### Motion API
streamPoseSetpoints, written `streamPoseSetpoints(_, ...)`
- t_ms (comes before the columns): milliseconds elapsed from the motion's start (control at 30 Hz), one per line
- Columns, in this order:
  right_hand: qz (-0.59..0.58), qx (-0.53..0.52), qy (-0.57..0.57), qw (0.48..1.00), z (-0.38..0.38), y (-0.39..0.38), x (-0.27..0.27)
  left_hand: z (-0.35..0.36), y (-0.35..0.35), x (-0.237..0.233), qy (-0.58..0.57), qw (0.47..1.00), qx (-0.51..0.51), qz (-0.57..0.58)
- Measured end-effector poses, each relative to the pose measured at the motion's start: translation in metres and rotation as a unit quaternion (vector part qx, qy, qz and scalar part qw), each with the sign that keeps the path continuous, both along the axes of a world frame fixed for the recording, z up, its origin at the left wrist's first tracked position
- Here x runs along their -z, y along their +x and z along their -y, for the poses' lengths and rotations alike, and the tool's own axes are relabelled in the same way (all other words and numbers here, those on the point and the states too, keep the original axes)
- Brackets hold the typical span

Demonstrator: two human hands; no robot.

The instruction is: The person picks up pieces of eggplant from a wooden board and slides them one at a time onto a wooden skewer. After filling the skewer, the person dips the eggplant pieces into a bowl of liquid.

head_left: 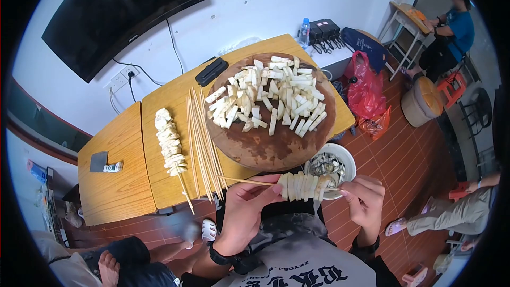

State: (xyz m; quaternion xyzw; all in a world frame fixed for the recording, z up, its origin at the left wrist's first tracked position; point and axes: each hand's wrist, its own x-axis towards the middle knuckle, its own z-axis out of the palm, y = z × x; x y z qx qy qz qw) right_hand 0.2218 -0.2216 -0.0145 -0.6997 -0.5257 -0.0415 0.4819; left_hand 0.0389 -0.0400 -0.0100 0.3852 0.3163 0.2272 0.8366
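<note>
A wooden skewer threaded with several pale slices (303,186) is held level between my hands, in front of the round board's near edge. My left hand (249,202) is closed around the skewer at the left end of the slices. At the right end, my right hand (363,200) pinches near the skewer's tip. Many pale cut sticks (287,93) lie heaped on the round wooden board (255,151). To its left are bare skewers (197,143) and one filled skewer (170,143). A white bucket (348,167) with grey pieces stands below the board's right side.
The yellow table (114,191) carries a black case (212,72) and a dark flat item (99,161). Red bags (366,90) and a round bin (421,102) stand to the right. A person in blue (459,32) sits at the back right; other people's legs show at both lower sides.
</note>
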Motion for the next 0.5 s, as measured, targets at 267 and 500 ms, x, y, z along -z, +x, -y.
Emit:
streamPoseSetpoints(267,-0.006,0.002,-0.004,1.000,0.0013,-0.0003,-0.0005,-0.0027,-0.0034,0.0010,-0.013,0.999,0.030,0.025)
streamPoseSetpoints(500,0.003,0.002,-0.013,1.000,0.0012,-0.0020,-0.0011,-0.0033,-0.0048,0.0079,-0.001,1.000,0.016,0.025)
